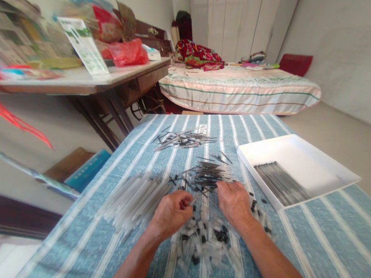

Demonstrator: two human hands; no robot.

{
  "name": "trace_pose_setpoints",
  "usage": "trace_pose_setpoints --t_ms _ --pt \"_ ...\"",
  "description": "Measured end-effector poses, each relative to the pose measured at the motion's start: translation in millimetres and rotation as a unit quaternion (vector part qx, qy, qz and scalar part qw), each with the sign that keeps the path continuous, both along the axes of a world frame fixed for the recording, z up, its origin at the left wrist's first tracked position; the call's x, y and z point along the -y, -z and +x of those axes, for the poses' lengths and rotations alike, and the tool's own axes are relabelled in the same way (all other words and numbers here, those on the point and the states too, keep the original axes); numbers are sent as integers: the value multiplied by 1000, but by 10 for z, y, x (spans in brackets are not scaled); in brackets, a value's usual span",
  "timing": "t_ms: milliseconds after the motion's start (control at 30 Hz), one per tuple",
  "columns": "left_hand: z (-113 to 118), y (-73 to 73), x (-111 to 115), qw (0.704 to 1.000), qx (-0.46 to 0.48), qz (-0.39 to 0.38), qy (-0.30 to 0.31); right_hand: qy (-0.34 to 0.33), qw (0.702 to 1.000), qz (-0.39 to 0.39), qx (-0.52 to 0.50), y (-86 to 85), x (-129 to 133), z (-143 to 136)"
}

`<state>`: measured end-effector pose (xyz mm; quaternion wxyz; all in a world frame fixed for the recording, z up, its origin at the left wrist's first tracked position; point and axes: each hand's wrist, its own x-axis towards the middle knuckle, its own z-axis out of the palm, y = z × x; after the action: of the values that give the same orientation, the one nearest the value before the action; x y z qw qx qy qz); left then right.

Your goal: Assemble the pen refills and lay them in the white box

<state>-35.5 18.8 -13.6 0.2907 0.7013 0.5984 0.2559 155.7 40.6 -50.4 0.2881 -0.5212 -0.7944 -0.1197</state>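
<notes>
- Step in hand, by the look of it: picking out or fitting small parts;
- The left hand is curled in a pinch, pale tubes at its nine o'clock, clear-and-black pieces at four; whether it grasps anything, one cannot tell;
- The right hand reaches thin dark rods at its ten-to-eleven; its grip is unclear;
- The next move probably calls for fine fingertip alignment.

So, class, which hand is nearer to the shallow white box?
Right. The right hand is close to the left side of the shallow white box; the left hand is farther left, beside the translucent pen barrels.
</notes>
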Motion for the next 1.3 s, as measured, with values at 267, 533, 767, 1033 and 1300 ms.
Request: trace_pose_setpoints --t_ms 267,533,767,1033,1300 --pt "58 -119 23 989 114 -95 3 -22 1000 22 -5 -26 -7 44" --pt "36 -140 43 943 272 -192 8 -67 996 58 -25 -41 1 76" --pt "61 -149 49 949 252 -191 14 -65 995 66 -34 -41 14 64" --pt "24 -158 55 929 280 -240 27 -78 994 65 -42 -64 42 27" --pt "79 -122 65 931 295 -213 20 -148 985 64 -54 -131 204 -152"
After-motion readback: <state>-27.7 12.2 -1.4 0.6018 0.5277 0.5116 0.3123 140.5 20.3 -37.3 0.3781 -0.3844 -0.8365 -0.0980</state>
